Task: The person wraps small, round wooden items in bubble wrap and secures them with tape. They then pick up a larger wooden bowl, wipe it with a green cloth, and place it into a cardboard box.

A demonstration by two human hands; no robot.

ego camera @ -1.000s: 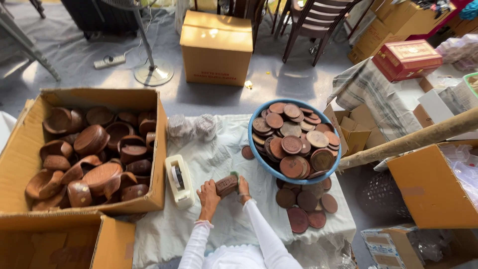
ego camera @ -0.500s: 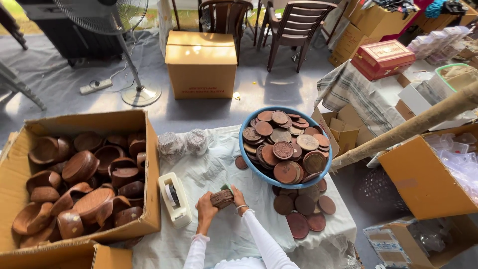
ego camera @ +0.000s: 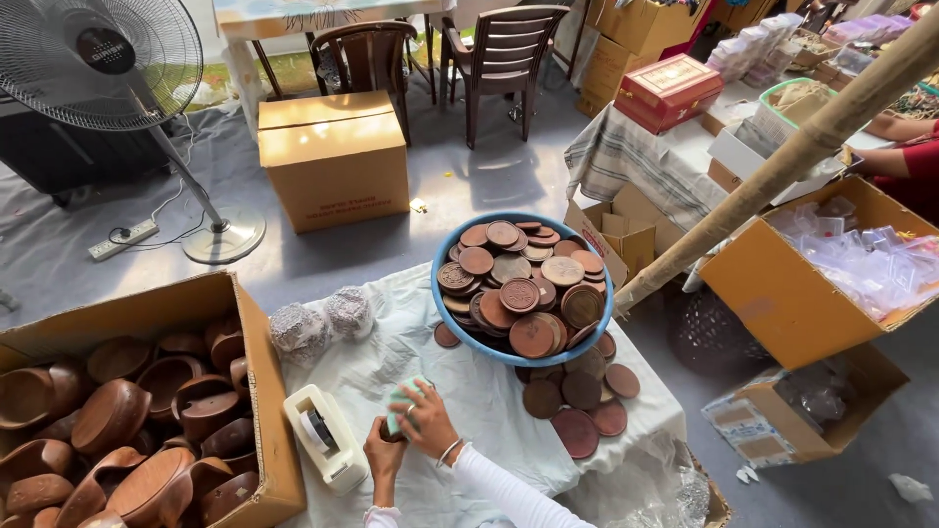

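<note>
Both my hands meet low in the head view over a white cloth. My left hand grips a small brown round piece from below. My right hand lies over it and presses a pale green pad against it. A white tape dispenser stands just left of my hands. A blue basin heaped with brown round wooden discs sits beyond my right hand, and more discs lie loose on the cloth beside it.
A cardboard box of brown wooden bowls fills the left. Two wrapped bundles lie on the cloth. Farther off stand a closed carton, a floor fan, chairs, a bamboo pole and open boxes. Another person's arm shows at right.
The view has tilted up and shifted, so my hands sit lower in frame. The green pad now covers the brown piece, which showed bare between my hands before.
</note>
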